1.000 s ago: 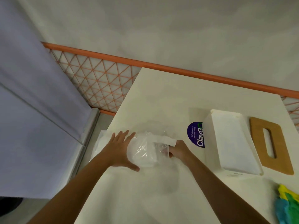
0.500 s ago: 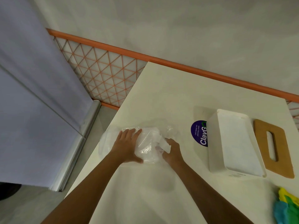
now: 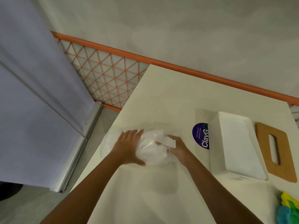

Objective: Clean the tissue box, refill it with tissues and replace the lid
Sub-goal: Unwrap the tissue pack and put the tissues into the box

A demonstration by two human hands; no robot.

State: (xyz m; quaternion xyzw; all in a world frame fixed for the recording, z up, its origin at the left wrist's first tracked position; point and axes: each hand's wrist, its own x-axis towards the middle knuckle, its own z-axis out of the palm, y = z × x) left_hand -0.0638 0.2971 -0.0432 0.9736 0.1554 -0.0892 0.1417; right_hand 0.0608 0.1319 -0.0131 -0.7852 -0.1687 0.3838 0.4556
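Observation:
A clear plastic pack of white tissues [image 3: 150, 151] lies on the cream table near its left edge. My left hand [image 3: 128, 148] rests flat on the pack's left side, fingers straight and thumb along its front. My right hand [image 3: 175, 148] is at the pack's right end, fingers curled around a wad of white tissue [image 3: 169, 141] that sticks out of the wrapper. The open white tissue box [image 3: 237, 146] stands to the right, lid off. Its brown wooden lid [image 3: 278, 152], with a long slot, lies flat on the table beside the box.
A round purple sticker [image 3: 200, 135] is on the table between the pack and the box. Yellow, green and blue cloths [image 3: 289, 210] lie at the bottom right corner. An orange lattice railing [image 3: 105, 75] runs behind the table; the table's left edge drops to the floor.
My right hand has drawn the white tissue further out of the pack's right end. My left hand stays pressed on the pack. The camera has shifted slightly.

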